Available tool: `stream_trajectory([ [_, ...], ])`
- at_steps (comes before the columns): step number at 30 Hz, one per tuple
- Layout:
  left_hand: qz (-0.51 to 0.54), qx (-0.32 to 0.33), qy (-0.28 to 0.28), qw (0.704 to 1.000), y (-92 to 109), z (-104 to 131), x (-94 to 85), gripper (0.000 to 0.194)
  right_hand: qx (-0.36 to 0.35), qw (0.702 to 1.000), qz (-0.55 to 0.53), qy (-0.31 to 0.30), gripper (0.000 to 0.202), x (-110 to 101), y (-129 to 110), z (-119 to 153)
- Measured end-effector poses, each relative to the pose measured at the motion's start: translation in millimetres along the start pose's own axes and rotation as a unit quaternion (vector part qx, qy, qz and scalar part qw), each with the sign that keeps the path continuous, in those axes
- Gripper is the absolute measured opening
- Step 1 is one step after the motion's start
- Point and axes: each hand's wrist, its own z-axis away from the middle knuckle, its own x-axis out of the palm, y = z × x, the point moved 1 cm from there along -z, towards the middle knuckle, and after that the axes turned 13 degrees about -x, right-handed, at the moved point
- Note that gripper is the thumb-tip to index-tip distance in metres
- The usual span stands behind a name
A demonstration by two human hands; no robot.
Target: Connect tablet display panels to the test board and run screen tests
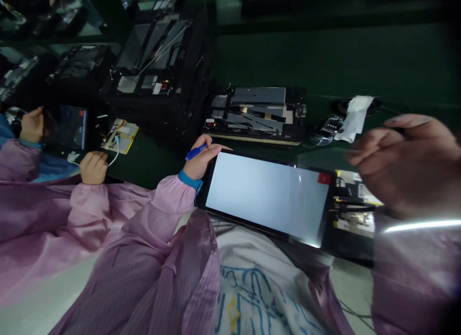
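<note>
The right hand (406, 157) is a blur, raised past the screen's (268, 196) right end, fingers curled; I can't tell if its grip has anything. The left hand's (201, 161) grip is closed on a blue pen (195, 152) by the screen's far left corner. The screen, near the white shirt (255, 258), glows white with black edges.

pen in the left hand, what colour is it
The pen is blue, seen in the head view.
</note>
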Motion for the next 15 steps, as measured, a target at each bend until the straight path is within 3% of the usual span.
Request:
stream_trajectory([
  [3,0.008,-0.003,-0.027,1.0,2,1,0.3,0.041,0.099,0.974,-0.202,-0.034,0.027,26,-28,15],
  [5,0.002,-0.005,-0.056,0.998,2,1,-0.5,0.042,0.096,0.971,-0.213,-0.053,0.03,39,-41,26],
  [10,-0.001,-0.008,-0.071,0.997,0,0,-3.9,0.042,0.025,0.966,-0.181,-0.184,0.024,65,-58,58],
  [15,0.016,-0.016,-0.036,0.999,-2,-1,-3.2,0.038,-0.132,0.93,-0.053,-0.338,0.043,93,-80,87],
])
